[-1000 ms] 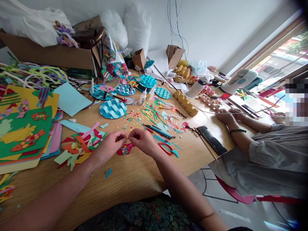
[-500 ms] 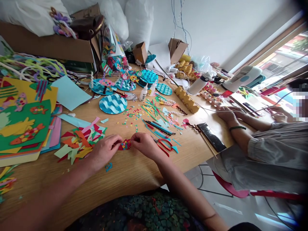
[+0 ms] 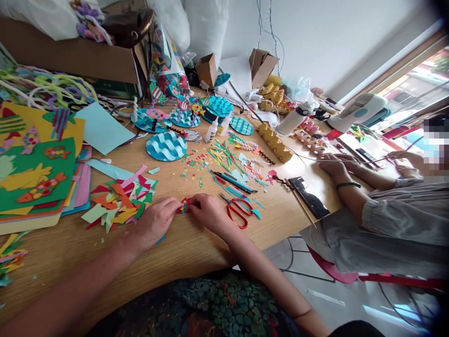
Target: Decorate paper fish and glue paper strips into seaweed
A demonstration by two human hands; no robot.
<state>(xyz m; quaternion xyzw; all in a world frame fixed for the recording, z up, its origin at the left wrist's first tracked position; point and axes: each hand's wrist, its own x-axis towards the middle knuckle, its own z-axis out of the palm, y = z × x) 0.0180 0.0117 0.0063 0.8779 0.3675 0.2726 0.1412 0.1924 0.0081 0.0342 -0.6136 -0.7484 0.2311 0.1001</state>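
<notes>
Since left hand and right hand seemingly pinch the half-hidden red piece, adjustment looks underway; next needs steadiness.

A brown handbag lies atop a long cardboard box, left of a bulging white plastic bag. Cables hang against the wall; a person in grey sits on a red chair near the window.
</notes>
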